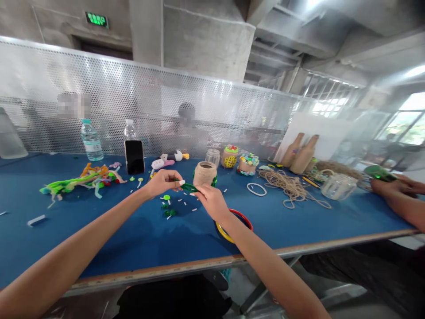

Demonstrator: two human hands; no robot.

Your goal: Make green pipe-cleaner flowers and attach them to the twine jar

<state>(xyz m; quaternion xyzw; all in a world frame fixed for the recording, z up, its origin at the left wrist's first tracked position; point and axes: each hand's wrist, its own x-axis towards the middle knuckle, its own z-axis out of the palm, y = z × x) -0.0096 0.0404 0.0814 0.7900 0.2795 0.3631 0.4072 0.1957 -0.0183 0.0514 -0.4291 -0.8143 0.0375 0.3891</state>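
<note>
Over the blue counter [139, 243], facing a perforated silvery screen [149, 97], my left hand [162, 182] and right hand [213, 203] pinch a thin dark-green strip [188, 188].

Daylight comes through the window [411, 106] at far right, and a ceiling light [312, 3] glares white. Pale reflections streak the perforated screen [149, 97]; soft shadows dull the blue table [133, 248]. Wide-angle stretching and blur smear the right edge.

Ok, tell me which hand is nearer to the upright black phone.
Left. The left hand is to the right of the phone and nearer the wearer; the right hand is farther right, in front of the twine-wrapped jar.
</note>
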